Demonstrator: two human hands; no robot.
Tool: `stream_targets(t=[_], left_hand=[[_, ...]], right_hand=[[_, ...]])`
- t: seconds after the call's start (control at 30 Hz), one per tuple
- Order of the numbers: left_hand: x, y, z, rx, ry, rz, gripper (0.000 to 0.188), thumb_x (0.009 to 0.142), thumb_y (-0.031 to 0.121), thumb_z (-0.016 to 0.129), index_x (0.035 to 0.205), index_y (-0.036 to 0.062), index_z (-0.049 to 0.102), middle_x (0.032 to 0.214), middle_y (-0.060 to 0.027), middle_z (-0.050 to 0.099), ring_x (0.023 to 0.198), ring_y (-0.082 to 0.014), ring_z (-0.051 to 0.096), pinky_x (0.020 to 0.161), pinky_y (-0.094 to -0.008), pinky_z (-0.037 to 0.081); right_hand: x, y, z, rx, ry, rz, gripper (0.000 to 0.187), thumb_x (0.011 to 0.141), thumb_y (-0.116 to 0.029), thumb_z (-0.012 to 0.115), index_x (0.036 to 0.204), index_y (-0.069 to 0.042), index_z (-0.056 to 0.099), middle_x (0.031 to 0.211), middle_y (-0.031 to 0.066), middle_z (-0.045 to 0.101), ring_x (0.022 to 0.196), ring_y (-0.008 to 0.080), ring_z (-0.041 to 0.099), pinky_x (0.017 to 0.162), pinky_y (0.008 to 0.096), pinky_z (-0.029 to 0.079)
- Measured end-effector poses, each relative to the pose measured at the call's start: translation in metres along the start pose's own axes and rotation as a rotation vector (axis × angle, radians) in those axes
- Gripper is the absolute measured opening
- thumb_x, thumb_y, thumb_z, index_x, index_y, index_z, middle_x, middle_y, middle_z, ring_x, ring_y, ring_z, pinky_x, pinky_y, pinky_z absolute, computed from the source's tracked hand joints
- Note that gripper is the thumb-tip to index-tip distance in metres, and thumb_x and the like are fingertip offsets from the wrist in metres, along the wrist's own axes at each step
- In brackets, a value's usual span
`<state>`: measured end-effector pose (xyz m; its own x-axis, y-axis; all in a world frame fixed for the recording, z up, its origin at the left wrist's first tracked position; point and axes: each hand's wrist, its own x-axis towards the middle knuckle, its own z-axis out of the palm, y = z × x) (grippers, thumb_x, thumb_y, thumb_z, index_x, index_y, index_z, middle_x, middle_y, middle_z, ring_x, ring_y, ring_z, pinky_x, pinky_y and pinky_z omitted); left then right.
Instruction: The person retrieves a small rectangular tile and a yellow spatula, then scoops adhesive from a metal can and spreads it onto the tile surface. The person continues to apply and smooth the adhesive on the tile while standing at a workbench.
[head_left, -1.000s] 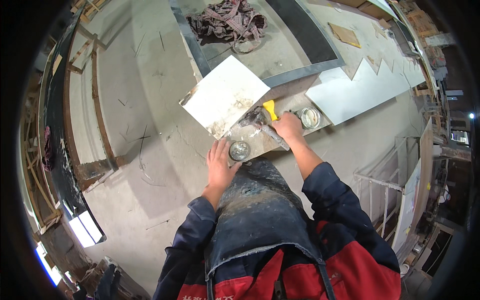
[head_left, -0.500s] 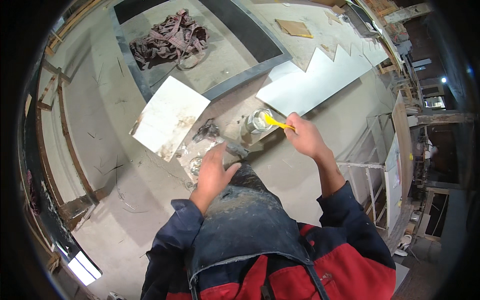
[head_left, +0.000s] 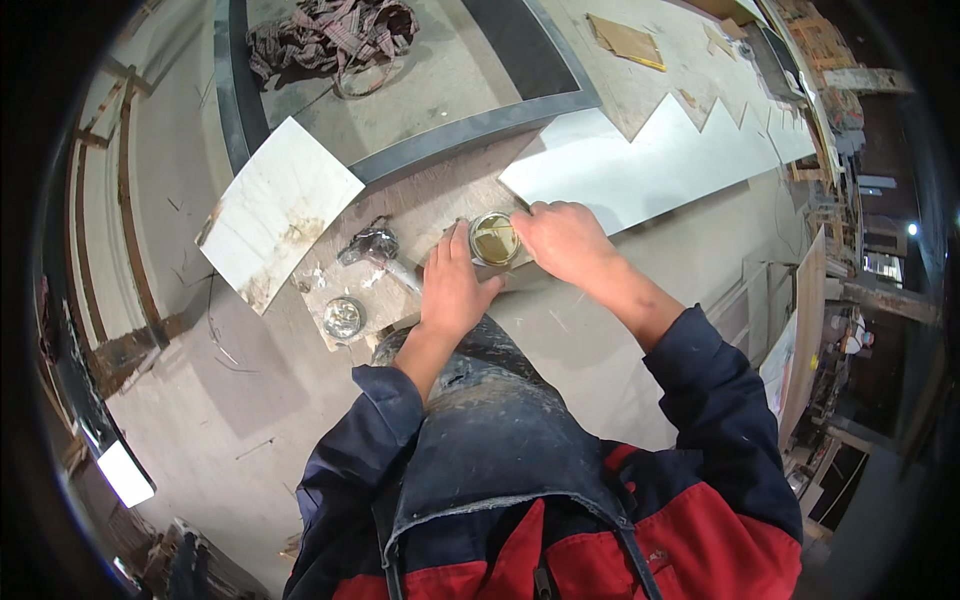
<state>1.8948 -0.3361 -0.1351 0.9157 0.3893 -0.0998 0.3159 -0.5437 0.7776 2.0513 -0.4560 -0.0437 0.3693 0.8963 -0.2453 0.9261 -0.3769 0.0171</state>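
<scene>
A round metal can (head_left: pixel 494 240) with yellowish-brown contents stands on the small worn board (head_left: pixel 430 205) before me. My left hand (head_left: pixel 450 285) curves against the can's left side, fingers beyond it and thumb on the near side. Closed at the can's right rim is my right hand (head_left: pixel 568 243), gripping the yellow spatula, which is mostly hidden by the fingers and can. Left of my left hand lies a dark, stained tool (head_left: pixel 370 243) with a greyish handle; its exact kind is unclear. A small round, smeared tin or lid (head_left: pixel 343 318) sits at the board's near left.
A stained white panel (head_left: pixel 285 205) overlaps the board's left side. Behind stands a dark grey frame (head_left: pixel 460 138) with a crumpled checked cloth (head_left: pixel 330 40) inside. A pale panel with a jagged edge (head_left: pixel 640 165) extends right. Brown sandpaper-like sheets (head_left: pixel 625 42) lie farther back.
My left hand has moved from the board's near edge to the can. My right hand has come left to the can's rim, taking the spatula with it. The view has shifted.
</scene>
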Motion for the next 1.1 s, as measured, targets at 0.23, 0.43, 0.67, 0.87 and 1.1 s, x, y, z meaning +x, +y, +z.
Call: stream_targets(t=[0.23, 0.43, 0.67, 0.87, 1.1], left_hand=[[0.007, 0.004, 0.018, 0.019, 0.043, -0.045, 0.102, 0.074, 0.027, 0.091, 0.154, -0.0005, 0.035, 0.146, -0.0241, 0.051, 0.133, -0.0415, 0.051, 0.112, -0.0487, 0.043], [0.009, 0.006, 0.017, 0.031, 0.068, -0.058, 0.094, 0.075, 0.028, 0.09, 0.15, 0.0016, 0.041, 0.138, -0.0211, 0.058, 0.127, -0.0392, 0.055, 0.108, -0.0484, 0.045], [0.01, 0.009, 0.014, 0.033, 0.051, -0.072, 0.092, 0.074, 0.028, 0.09, 0.149, 0.0022, 0.044, 0.135, -0.0194, 0.059, 0.123, -0.038, 0.057, 0.106, -0.0483, 0.045], [0.011, 0.009, 0.012, 0.035, 0.055, -0.048, 0.091, 0.075, 0.026, 0.09, 0.148, -0.0008, 0.044, 0.137, -0.022, 0.059, 0.126, -0.0401, 0.055, 0.108, -0.0491, 0.044], [0.012, 0.008, 0.012, 0.025, 0.043, -0.029, 0.089, 0.075, 0.026, 0.09, 0.147, -0.003, 0.046, 0.138, -0.0231, 0.059, 0.127, -0.0412, 0.055, 0.109, -0.0495, 0.044]], right_hand=[[0.008, 0.004, 0.008, -0.004, -0.039, -0.072, 0.01, 0.087, -0.012, 0.064, 0.093, -0.005, 0.068, 0.082, 0.0148, 0.072, 0.075, 0.034, 0.073, 0.064, 0.0462, 0.057], [0.029, 0.001, 0.004, 0.117, -0.294, 0.083, 0.017, 0.09, -0.017, 0.062, 0.094, -0.004, 0.073, 0.088, 0.0185, 0.074, 0.086, 0.0366, 0.073, 0.074, 0.0485, 0.058], [0.021, 0.007, 0.011, 0.269, -0.31, 0.159, 0.023, 0.092, -0.023, 0.061, 0.09, -0.004, 0.075, 0.091, 0.0199, 0.074, 0.09, 0.0395, 0.071, 0.083, 0.0501, 0.056], [0.014, 0.006, 0.026, 0.409, -0.277, 0.247, 0.026, 0.091, -0.027, 0.063, 0.084, -0.004, 0.074, 0.087, 0.0215, 0.072, 0.086, 0.0415, 0.07, 0.08, 0.0508, 0.055], [0.003, -0.001, 0.049, 0.707, -0.23, 0.453, 0.034, 0.09, -0.033, 0.061, 0.085, -0.001, 0.074, 0.08, 0.0241, 0.069, 0.079, 0.0404, 0.068, 0.074, 0.0491, 0.053]])
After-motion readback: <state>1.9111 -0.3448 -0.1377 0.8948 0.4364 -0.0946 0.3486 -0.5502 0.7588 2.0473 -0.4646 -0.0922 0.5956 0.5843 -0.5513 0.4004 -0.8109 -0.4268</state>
